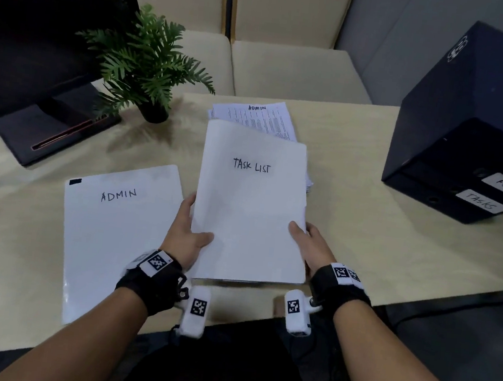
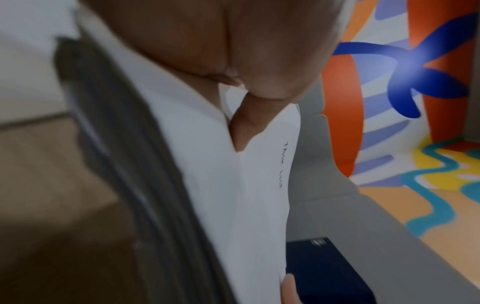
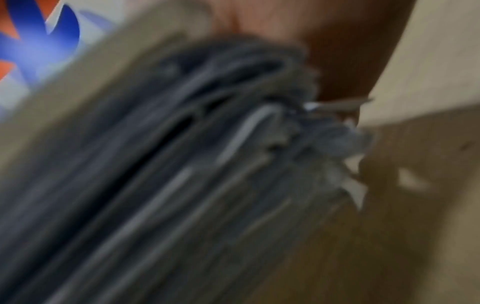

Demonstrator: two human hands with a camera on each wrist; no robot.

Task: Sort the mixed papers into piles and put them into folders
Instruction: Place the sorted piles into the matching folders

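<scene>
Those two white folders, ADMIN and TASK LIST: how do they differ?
The white ADMIN folder lies flat on the beige table, untouched; the white TASK LIST folder is gripped by the left hand and right hand. ADMIN has a black corner mark; TASK LIST shows none. Both carry handwritten labels.

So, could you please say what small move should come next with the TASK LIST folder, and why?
Probably carry the TASK LIST folder right, toward the TASKS label on the black box: left hand and right hand both grip its sides, papers sit under its cover, and the names match.
</scene>
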